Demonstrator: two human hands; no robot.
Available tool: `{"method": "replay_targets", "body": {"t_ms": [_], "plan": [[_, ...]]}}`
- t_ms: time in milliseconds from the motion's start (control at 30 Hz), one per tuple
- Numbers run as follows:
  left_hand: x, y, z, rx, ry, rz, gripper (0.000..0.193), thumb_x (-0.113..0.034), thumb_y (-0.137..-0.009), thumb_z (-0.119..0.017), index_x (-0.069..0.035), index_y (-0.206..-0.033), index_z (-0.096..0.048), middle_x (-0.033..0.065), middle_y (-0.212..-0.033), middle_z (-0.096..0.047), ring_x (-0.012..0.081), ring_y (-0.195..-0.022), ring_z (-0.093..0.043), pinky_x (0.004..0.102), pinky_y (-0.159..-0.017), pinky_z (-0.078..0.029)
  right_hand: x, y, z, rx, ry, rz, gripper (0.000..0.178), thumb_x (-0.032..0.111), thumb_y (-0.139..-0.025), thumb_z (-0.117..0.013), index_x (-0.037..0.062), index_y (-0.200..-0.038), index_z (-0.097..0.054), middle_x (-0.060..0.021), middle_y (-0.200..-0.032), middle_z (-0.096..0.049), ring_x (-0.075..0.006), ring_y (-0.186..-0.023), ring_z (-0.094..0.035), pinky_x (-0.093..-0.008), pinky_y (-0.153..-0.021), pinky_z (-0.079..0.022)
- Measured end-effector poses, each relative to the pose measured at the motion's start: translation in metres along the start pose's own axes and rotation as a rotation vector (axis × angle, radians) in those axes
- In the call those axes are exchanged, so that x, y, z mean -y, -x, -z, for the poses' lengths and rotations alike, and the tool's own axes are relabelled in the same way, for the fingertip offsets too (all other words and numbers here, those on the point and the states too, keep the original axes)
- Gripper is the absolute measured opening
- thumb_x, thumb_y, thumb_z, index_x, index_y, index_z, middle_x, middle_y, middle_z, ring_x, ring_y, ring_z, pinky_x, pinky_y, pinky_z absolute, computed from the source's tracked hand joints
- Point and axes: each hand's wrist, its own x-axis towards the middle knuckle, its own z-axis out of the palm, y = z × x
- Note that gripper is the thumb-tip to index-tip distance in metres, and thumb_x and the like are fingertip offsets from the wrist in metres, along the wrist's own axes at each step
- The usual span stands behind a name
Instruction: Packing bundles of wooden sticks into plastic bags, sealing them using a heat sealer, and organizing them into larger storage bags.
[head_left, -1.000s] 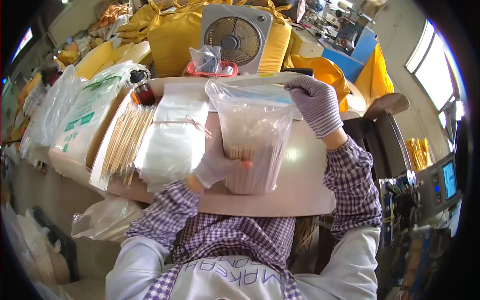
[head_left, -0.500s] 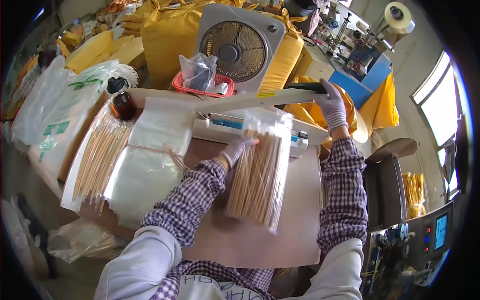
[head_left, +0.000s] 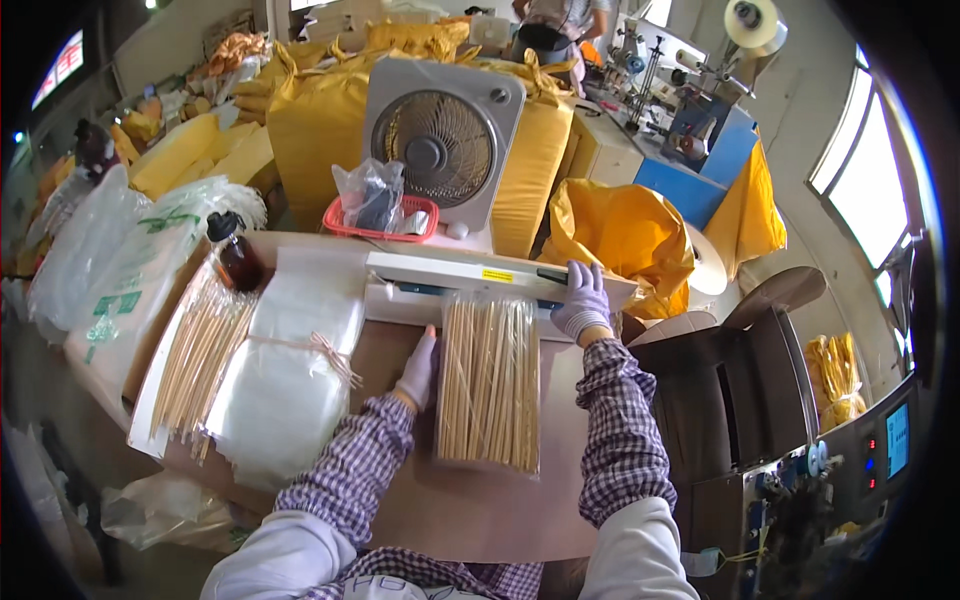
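Bag of sticks [head_left: 489,382] lies with its mouth under the sealer bar [head_left: 470,272]; our right hand [head_left: 583,300] presses the bar flat-fingered, our left hand [head_left: 419,368] steadies the bag at nine o'clock, fingers loosely extended.

Left hand [head_left: 419,366], right hand [head_left: 583,301]: pale knit gloves; purple-white checked sleeves; white garment beneath.
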Motion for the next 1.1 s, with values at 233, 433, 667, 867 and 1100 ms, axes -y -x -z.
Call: {"method": "replay_targets", "body": {"t_ms": [233,433,667,867,1100], "plan": [[0.052,0.044,0.06,-0.129,-0.24,-0.408,0.04,-0.03,-0.088,-0.049,-0.002,-0.116,-0.049,0.0056,-0.114,-0.052,0.0155,-0.104,-0.048,0.0288,-0.092,-0.037,0.019,-0.006,0.009,0.057,0.091,-0.005,0.078,0.024,-0.067,-0.06,0.0099,-0.133,-0.021,-0.0091,-0.138,-0.026,-0.0307,-0.131,-0.014,-0.0359,-0.102,-0.025],[0.047,0.141,0.023,-0.174,-0.028,-0.143,0.04,-0.025,-0.09,-0.046,-0.002,-0.122,-0.04,0.0128,-0.118,-0.048,0.0223,-0.108,-0.047,0.0315,-0.092,-0.038,-0.001,-0.018,0.009,0.028,0.083,0.008,0.079,0.025,-0.066,-0.061,0.0112,-0.134,-0.021,-0.0126,-0.137,-0.025,-0.0328,-0.13,-0.014,-0.0355,-0.105,-0.02],[0.016,0.335,0.137,-0.483,-0.18,-0.304,0.038,-0.025,-0.087,-0.048,0.001,-0.115,-0.046,0.0156,-0.098,-0.059,0.0263,-0.09,-0.059,0.0381,-0.08,-0.048,0.048,-0.006,0.004,0.065,0.191,0.016,0.075,0.019,-0.071,-0.054,0.0046,-0.135,-0.017,-0.013,-0.141,-0.019,-0.0327,-0.132,-0.008,-0.0341,-0.108,-0.012],[-0.11,0.533,0.232,-1.36,-0.271,-0.797,0.029,-0.036,-0.08,-0.056,-0.009,-0.089,-0.055,-0.0017,-0.063,-0.051,0.0078,-0.056,-0.053,0.021,-0.045,-0.039,-0.011,0.018,-0.018,0.07,-0.604,-0.098,0.09,0.038,-0.067,-0.069,-0.0035,-0.132,-0.022,-0.0216,-0.114,-0.05,-0.0357,-0.099,-0.05,-0.0409,-0.094,-0.035],[-0.139,0.619,0.308,-1.633,-0.326,-0.353,0.074,-0.065,-0.07,-0.052,-0.003,-0.11,-0.048,0.0088,-0.09,-0.051,0.0157,-0.059,-0.056,0.0247,-0.05,-0.047,0.048,0.161,-0.078,0.721,-1.304,-0.381,0.042,0.03,-0.075,-0.061,0.003,-0.107,-0.054,-0.0079,-0.088,-0.06,-0.0211,-0.079,-0.056,-0.0327,-0.073,-0.046]]}}
